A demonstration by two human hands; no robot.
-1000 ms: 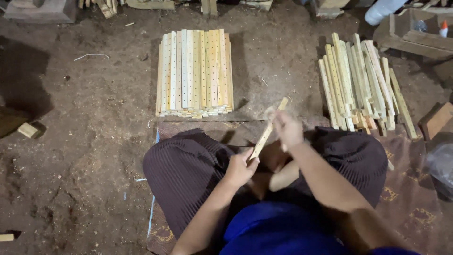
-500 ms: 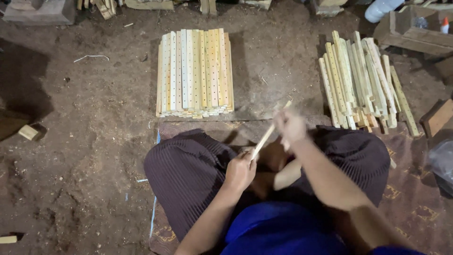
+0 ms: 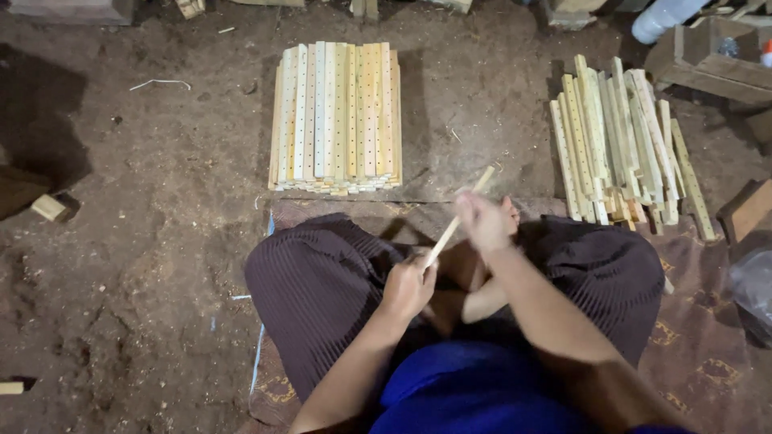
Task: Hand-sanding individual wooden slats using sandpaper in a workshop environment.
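Note:
I sit cross-legged on a patterned mat [image 3: 708, 321] on a dirt floor. My left hand [image 3: 408, 283] grips the lower end of a thin pale wooden stick [image 3: 452, 227] that slants up to the right over my lap. My right hand [image 3: 482, 219] is closed around the stick's upper part and looks motion-blurred. Ahead lies a neat stack of flat wooden slats with rows of small holes [image 3: 336, 116]. A looser pile of similar wooden sticks [image 3: 623, 149] lies to the right.
Wooden offcuts line the far edge, with a small block [image 3: 50, 207] at the left and another scrap [image 3: 11, 387] at lower left. A wooden box [image 3: 708, 52] and a plastic bottle [image 3: 663, 14] sit at upper right. A wooden piece [image 3: 746, 209] lies at the right.
My right hand has slid along the upper part of the stick and shifted slightly. The stick stays angled over my lap, still held by my left hand.

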